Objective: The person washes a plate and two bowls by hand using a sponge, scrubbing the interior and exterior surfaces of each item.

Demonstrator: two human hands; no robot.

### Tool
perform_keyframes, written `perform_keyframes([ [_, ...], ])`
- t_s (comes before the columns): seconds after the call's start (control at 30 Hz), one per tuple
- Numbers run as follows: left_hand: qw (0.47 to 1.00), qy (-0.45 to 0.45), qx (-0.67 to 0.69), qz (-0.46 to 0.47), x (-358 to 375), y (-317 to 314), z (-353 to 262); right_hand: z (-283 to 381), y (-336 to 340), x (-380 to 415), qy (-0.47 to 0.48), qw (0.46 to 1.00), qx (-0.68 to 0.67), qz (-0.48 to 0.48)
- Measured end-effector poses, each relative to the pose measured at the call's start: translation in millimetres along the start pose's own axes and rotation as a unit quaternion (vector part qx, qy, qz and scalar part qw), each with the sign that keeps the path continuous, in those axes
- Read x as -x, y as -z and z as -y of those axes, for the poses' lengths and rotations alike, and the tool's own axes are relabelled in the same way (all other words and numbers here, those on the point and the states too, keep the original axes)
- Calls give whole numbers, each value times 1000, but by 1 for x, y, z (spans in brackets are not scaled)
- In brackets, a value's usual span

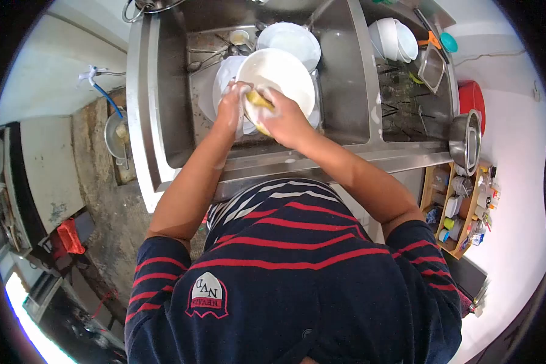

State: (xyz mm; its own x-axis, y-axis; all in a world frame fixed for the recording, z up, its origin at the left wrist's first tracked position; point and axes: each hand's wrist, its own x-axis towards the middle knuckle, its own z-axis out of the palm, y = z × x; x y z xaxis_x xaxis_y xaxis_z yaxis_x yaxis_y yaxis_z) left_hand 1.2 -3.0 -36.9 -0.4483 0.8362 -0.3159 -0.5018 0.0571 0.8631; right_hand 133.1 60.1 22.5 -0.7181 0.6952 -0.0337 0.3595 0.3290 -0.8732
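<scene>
A white bowl (285, 73) is tilted over the left basin of the steel sink (179, 115). My left hand (229, 108), covered in suds, is closed on the bowl's near-left rim. My right hand (284, 120) is closed around a yellow sponge (258, 101) and presses it against the near edge of the bowl. Both hands nearly meet there, and foam hides part of the fingers. Behind the bowl lies a white plate (290, 41). More white dishes (224, 76) show under and to the left of it.
Spoons (201, 63) and a small cup (239, 37) lie at the back of the left basin. White bowls (389, 39), several glasses (397, 91) and a grater-like metal piece (432, 70) sit in the right basin. A steel bowl (465, 141) stands on the sink's right edge.
</scene>
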Motion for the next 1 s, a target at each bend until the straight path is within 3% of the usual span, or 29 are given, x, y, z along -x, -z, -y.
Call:
perform_keyframes([
  [0.03, 999, -1, 38, -16, -4, 6, 6, -3, 11, 0, 0, 1000, -1, 0],
  [0.07, 985, 93, 128, -67, 9, -10, -25, -4, 27, -1, 61, 990, 99, 82],
  [0.13, 992, 82, 79, -62, 9, -12, -25, 5, 64, -5, 134, 930, 281, 194],
  [0.23, 996, 58, 39, -57, 9, -16, -24, 22, 73, -14, 97, 895, 339, 275],
  [0.3, 992, 87, 83, -34, 12, -23, -35, 9, 56, -16, 123, 899, 331, 260],
  [0.37, 992, 92, 77, -40, 11, -25, -32, 8, 39, -23, 183, 954, 206, 120],
  [0.43, 991, 101, 71, -55, 13, -20, -29, 5, 41, -40, 228, 937, 236, 122],
  [0.5, 990, 116, 55, -62, 9, -17, -36, 2, 47, -46, 162, 911, 372, 67],
  [0.57, 989, 120, 55, -66, 7, -16, -38, 5, 51, -42, 162, 896, 408, 73],
  [0.63, 991, 108, 60, -53, 7, -12, -36, 21, 53, -33, 70, 885, 372, 272],
  [0.67, 991, 108, 59, -52, 5, -10, -31, 21, 47, -30, 102, 911, 279, 285],
  [0.7, 993, 85, 70, -39, 2, -10, -24, 21, 45, -33, 100, 912, 279, 283],
  [0.77, 994, 65, 81, -26, 5, -13, -22, 20, 42, -42, 257, 915, 251, 182],
  [0.8, 992, 98, 73, -30, 10, -19, -34, 14, 43, -49, 308, 897, 289, 127],
  [0.83, 989, 130, 65, -35, 14, -23, -41, 9, 45, -52, 308, 898, 288, 127],
  [0.9, 989, 125, 57, -54, 12, -24, -40, 4, 53, -56, 174, 877, 434, 113],
  [0.93, 991, 113, 45, -51, 12, -22, -40, 1, 55, -53, 160, 863, 462, 126],
  [0.97, 993, 102, 33, -46, 12, -21, -40, 6, 53, -46, 161, 862, 463, 127],
  [1.0, 993, 100, 35, -46, 7, -18, -33, 13, 48, -37, 104, 869, 447, 183],
])
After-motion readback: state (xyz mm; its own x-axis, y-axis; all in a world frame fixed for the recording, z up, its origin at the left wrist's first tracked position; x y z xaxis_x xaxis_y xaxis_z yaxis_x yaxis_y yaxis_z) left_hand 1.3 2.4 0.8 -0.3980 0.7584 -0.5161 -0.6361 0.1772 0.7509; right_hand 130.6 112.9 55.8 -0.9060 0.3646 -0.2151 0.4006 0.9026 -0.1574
